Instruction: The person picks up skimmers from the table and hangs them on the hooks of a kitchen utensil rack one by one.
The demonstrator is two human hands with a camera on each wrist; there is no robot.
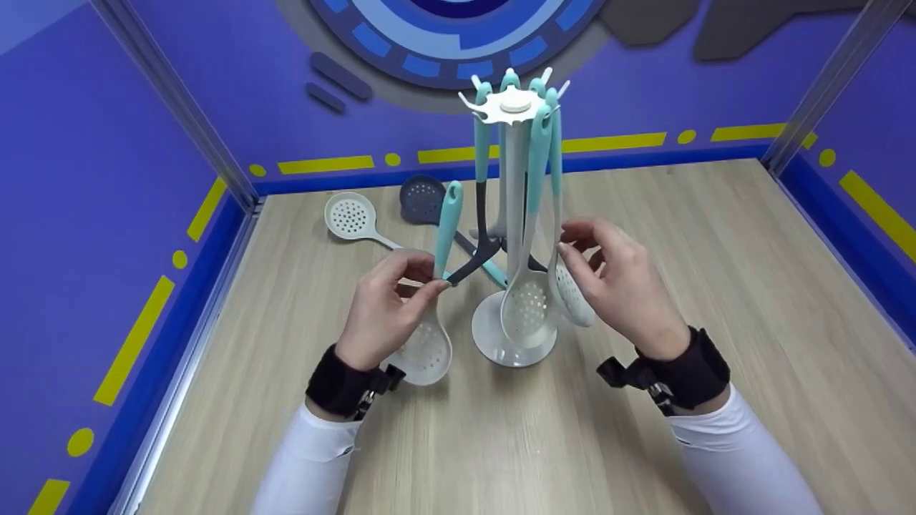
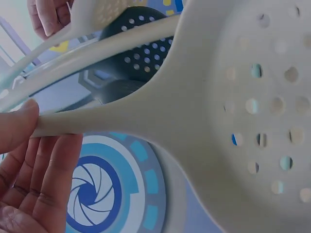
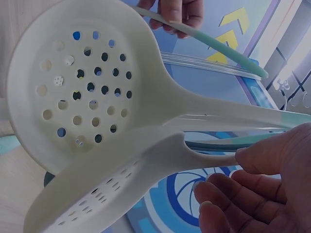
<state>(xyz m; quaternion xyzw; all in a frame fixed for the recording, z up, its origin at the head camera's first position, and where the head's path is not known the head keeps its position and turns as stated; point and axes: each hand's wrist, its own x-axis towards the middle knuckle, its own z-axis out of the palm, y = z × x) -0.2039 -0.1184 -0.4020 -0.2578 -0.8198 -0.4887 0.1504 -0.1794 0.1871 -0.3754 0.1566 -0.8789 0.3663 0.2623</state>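
My left hand (image 1: 390, 304) pinches the pale neck of a skimmer (image 1: 424, 354), its teal handle pointing up and its holed bowl low. In the left wrist view that skimmer's bowl (image 2: 262, 111) fills the right side. A white utensil rack (image 1: 515, 114) stands right of this hand, with several teal-handled utensils hung around it. On the rack's right side, my right hand (image 1: 622, 279) pinches the stem of a hanging white skimmer (image 1: 572, 297) between thumb and fingers. Another white skimmer (image 1: 528, 315) hangs at the front, overlapping the rack's round base (image 1: 494, 343).
Behind my left hand, a white skimmer (image 1: 351, 217) and a dark grey skimmer (image 1: 421, 199) lie on the wooden table (image 1: 715, 286). Dark utensils (image 1: 483, 247) hang on the rack's left side. Blue printed walls (image 1: 715, 93) enclose the table at the back and sides.
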